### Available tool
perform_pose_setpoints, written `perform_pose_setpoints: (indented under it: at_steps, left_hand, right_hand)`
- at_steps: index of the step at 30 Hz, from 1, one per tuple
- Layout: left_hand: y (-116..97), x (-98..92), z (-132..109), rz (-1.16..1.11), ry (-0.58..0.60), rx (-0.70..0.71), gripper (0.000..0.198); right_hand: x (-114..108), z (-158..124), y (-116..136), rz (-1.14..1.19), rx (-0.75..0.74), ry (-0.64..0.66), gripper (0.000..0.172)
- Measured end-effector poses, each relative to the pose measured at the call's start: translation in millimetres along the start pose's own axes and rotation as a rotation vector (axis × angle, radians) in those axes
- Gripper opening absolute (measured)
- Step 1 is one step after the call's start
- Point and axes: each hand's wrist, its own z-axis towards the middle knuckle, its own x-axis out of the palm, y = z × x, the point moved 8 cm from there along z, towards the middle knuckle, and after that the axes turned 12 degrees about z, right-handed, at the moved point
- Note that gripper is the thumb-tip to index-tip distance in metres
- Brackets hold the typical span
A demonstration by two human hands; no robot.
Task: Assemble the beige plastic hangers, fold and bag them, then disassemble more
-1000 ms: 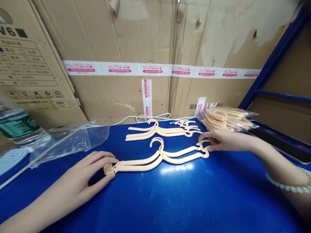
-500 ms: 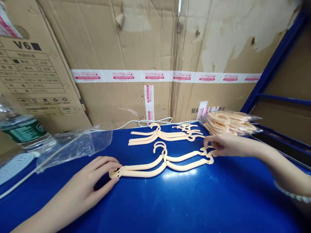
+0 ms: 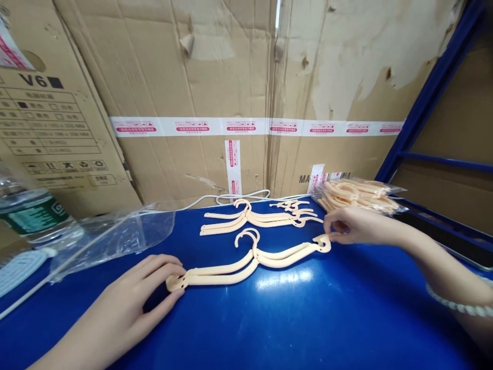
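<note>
The stacked hangers (image 3: pixel 250 259), flat on the desk (image 3: pixel 269 318), are pinched at their ends in the fingertip grip of the left hand (image 3: pixel 127 303) and right hand (image 3: pixel 358 226), and could be skewed apart if either pinch is loosened.

On the table (image 3: pixel 308 318) lie the hangers (image 3: pixel 250 259), left hand (image 3: pixel 134 298) at one end, right hand (image 3: pixel 346 226) at the other. Behind them a second stack (image 3: pixel 262 218); full bag (image 3: pixel 358 195) back right, loose bag (image 3: pixel 115 234) and bottle (image 3: pixel 34 216) left.
</note>
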Motion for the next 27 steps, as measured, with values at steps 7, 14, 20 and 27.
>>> perform_pose_setpoints:
  at_steps: [7,14,20,27]
  left_hand:
    - [5,0.7,-3,0.038,-0.011,-0.016,0.023]
    - [3,0.4,-1,0.017,0.048,-0.002,0.021]
    - [0,2.7,5,-0.080,0.051,-0.067,0.021]
    - [-5,-0.3,7,-0.074,0.091,-0.059,0.021]
  right_hand:
    - [10,0,6,0.012,-0.018,0.063,0.045]
    - [20,6,-2,0.038,-0.003,0.074,0.017]
    - [16,3,-11,-0.016,0.123,0.053,0.013]
    - [14,4,-11,-0.067,0.131,0.039,0.011]
